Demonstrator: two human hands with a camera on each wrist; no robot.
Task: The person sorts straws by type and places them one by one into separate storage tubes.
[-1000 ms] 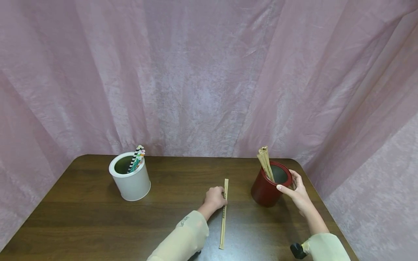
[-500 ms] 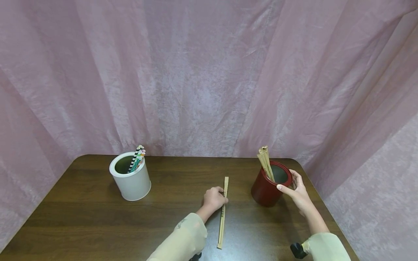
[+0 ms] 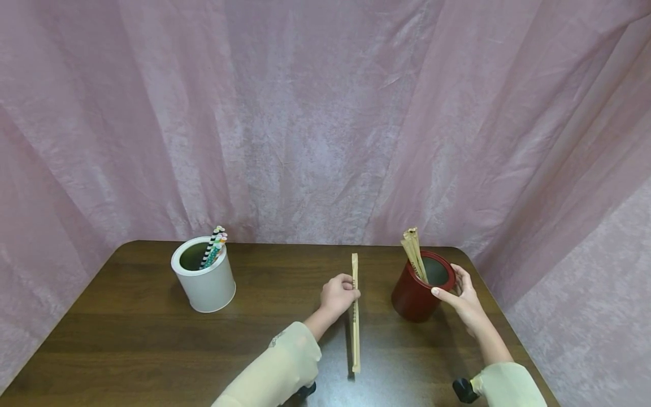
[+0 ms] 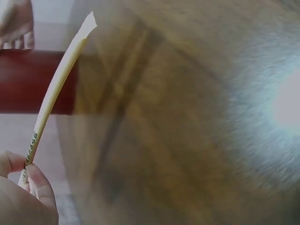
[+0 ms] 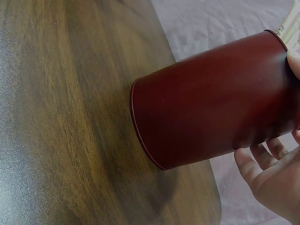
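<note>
In the head view my left hand [image 3: 337, 295] pinches a long paper-wrapped straw [image 3: 355, 333] between thumb and fingertips. The straw is raised off the tabletop and casts a shadow beside it. Dark printing runs along its wrapper [image 4: 31, 147] in the left wrist view, where thumb and fingers grip it near the lettering. My right hand [image 3: 465, 302] holds a dark red can [image 3: 414, 297] by its right side, thumb at the rim and fingers around the wall. Several similar wrapped straws [image 3: 413, 254] lean inside this can, which stands upright on the table.
A white can [image 3: 208, 291] stands at the table's left, with several colourful patterned sticks [image 3: 213, 249] leaning in it. The brown wooden table [image 3: 127, 339] ends at a pink curtain [image 3: 315, 124] behind and to the right.
My left hand has lifted the straw from the tabletop and moved it away from me and slightly right. My right hand and the red can have stayed put.
</note>
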